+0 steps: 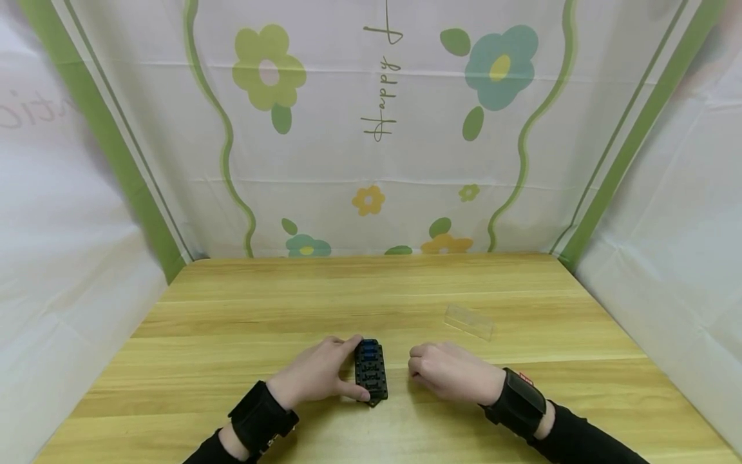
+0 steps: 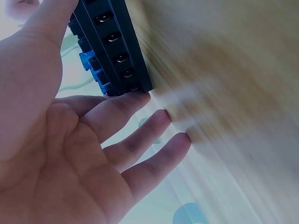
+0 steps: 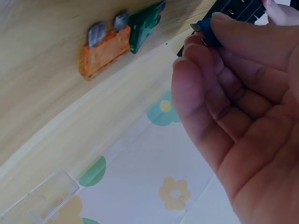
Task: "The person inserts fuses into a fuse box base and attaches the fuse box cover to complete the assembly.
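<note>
A black fuse block (image 1: pixel 375 380) lies lengthwise on the table, with blue blade fuses (image 1: pixel 369 355) seated at its far end. My left hand (image 1: pixel 315 375) spans it, thumb on the near end and forefinger at the far end. The left wrist view shows the block's side (image 2: pixel 114 39) with a row of metal terminals; the other fingertips touch the tabletop. To the right of the block, my right hand (image 1: pixel 455 372) pinches a blue blade fuse (image 3: pixel 211 33) between thumb and fingers. An orange blade fuse (image 3: pixel 106 53) and a green one (image 3: pixel 144 27) lie close to that hand.
A clear plastic cover (image 1: pixel 469 321) lies on the wooden table (image 1: pixel 261 303) beyond my right hand. White cloth with printed flowers (image 1: pixel 269 71) hangs behind the far edge, and white cloth walls (image 1: pixel 661 232) stand at both sides.
</note>
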`<state>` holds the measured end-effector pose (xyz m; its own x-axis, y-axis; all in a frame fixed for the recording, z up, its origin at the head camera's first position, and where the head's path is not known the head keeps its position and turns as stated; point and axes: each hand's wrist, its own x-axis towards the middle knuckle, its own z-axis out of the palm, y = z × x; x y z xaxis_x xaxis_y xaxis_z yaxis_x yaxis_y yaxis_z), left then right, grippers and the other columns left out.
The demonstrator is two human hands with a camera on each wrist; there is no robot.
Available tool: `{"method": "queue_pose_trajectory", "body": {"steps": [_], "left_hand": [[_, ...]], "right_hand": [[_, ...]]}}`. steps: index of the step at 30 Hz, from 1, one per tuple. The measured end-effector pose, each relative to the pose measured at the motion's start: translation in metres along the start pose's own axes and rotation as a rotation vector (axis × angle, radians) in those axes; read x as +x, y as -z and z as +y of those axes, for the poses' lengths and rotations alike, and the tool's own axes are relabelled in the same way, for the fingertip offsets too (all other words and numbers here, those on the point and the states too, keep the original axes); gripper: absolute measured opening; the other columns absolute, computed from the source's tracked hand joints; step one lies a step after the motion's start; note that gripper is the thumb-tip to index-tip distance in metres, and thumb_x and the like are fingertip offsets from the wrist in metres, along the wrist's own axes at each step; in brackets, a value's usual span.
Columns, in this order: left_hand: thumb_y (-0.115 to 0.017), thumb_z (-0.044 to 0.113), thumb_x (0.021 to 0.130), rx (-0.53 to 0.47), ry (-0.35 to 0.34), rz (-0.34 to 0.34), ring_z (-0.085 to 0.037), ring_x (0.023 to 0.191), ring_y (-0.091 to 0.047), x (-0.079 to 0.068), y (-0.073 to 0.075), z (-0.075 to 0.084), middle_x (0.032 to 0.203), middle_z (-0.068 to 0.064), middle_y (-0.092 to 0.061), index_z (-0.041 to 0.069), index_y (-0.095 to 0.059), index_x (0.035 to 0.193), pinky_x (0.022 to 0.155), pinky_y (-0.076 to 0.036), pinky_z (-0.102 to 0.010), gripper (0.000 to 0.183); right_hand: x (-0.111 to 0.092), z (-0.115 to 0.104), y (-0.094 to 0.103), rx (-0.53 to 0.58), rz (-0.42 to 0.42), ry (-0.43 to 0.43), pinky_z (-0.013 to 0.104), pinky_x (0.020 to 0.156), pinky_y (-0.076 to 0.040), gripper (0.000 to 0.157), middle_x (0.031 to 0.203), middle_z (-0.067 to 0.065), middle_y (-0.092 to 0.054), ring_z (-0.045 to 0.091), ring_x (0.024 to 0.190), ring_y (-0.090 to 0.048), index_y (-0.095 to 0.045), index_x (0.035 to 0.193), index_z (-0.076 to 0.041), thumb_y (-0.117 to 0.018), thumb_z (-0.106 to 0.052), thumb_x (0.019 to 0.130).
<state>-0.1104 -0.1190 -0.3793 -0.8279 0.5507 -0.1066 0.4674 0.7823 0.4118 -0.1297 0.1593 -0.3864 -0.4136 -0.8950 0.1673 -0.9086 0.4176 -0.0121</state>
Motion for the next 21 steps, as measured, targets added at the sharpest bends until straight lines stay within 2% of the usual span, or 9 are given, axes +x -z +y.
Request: {"method": "queue_pose_trajectory", "body": {"steps": [11,16,21], "left_hand": [[-0.058,0.075,0.073,-0.001,-0.010,0.002,-0.028,0.121,-0.048,-0.0005,-0.0017,-0.0014,0.132,-0.016,-0.050,0.008,-0.034,0.148,0.091,-0.044,-0.040,0.103],[-0.059,0.074,0.073,-0.007,-0.011,0.003,-0.028,0.120,-0.048,-0.0005,-0.0017,-0.0010,0.131,-0.016,-0.051,0.008,-0.034,0.148,0.091,-0.044,-0.040,0.103],[-0.059,0.074,0.073,-0.014,-0.001,0.004,-0.028,0.120,-0.048,-0.0007,-0.0007,0.0007,0.132,-0.016,-0.050,0.008,-0.034,0.148,0.091,-0.044,-0.040,0.103]], "right_hand": [[0.0008,0.0015,-0.0006,0.039,0.043,0.032,0.005,0.066,-0.039,0.013,0.082,-0.011,-0.049,-0.002,0.075,-0.051,-0.065,0.087,-0.016,-0.065,-0.003,0.088],[0.0018,0.0011,0.0004,0.043,0.053,0.035,0.004,0.068,-0.039,0.011,0.082,-0.010,-0.049,-0.002,0.076,-0.051,-0.065,0.088,-0.015,-0.065,-0.004,0.088],[0.0025,0.0005,-0.0001,0.034,0.100,0.028,0.004,0.064,-0.037,0.009,0.080,-0.012,-0.045,-0.004,0.071,-0.046,-0.065,0.086,-0.016,-0.066,-0.007,0.088]]}}
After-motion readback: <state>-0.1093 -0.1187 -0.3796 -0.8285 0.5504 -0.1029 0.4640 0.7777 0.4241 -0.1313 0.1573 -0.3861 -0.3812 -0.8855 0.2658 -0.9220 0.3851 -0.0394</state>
